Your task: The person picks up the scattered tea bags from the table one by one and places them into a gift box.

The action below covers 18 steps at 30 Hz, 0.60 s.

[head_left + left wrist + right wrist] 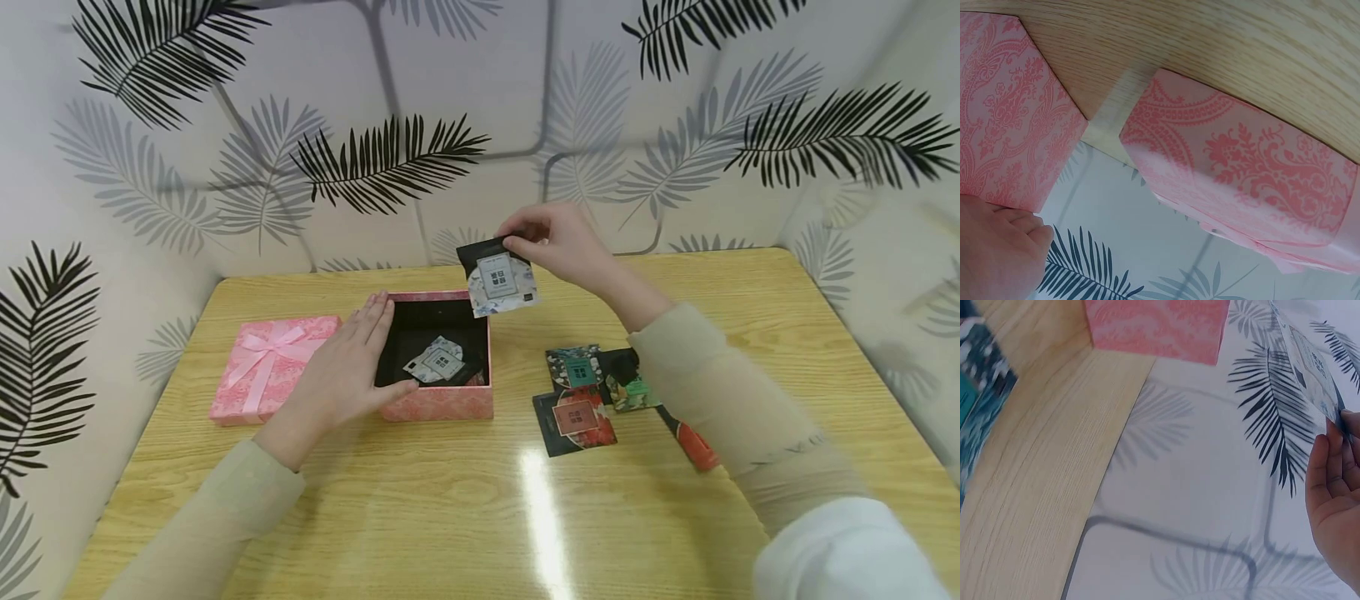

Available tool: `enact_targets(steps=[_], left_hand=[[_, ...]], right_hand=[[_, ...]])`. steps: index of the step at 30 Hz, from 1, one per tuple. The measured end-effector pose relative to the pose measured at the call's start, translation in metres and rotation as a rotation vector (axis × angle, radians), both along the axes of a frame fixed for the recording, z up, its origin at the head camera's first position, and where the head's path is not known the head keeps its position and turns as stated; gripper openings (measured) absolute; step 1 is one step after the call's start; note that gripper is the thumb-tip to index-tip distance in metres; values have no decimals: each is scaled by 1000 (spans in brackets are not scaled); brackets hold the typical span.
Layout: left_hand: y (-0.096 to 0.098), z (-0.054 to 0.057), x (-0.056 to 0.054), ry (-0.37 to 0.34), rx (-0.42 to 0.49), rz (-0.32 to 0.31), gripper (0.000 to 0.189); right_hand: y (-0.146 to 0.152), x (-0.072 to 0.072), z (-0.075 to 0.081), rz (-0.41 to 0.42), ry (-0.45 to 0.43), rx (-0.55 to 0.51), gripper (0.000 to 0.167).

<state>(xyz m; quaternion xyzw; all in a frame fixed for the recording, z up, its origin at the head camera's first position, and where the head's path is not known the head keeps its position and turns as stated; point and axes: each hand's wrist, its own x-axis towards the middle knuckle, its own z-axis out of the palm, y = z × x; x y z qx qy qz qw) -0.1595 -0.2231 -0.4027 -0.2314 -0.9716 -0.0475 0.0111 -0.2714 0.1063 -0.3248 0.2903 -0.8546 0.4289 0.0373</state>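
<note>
In the head view, an uncovered pink patterned box (438, 406) with a black inside stands on the table. My left hand (348, 354) rests against its left side, fingers stretched along the rim and thumb at the front edge. A flat black-and-white sachet (501, 279) with a grey label hangs above the box's right back corner. My right hand (558, 246) pinches its black top edge between thumb and fingers. Inside the box lies another pale sachet (441, 360), partly over darker ones. The right wrist view shows the held sachet (1310, 365) nearly edge-on.
The box's pink lid (273, 367), tied with a ribbon bow, lies left of the box. Right of the box are a teal-labelled sachet (576, 368), a red one (577, 419), a green one (633, 392) and another red one (697, 446), partly under the right forearm. A leaf-patterned cloth (480, 100) hangs behind.
</note>
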Motion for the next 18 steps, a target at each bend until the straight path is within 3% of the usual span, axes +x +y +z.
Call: enact_targets(steps=[8,18], left_hand=[[0,0,0,5,3,-1,113],[0,-1,1,7,25,6,112]], right_hand=[[-30,7,-6,103,-10,-30,16],[-54,16,-24,181,-49,-33,15]])
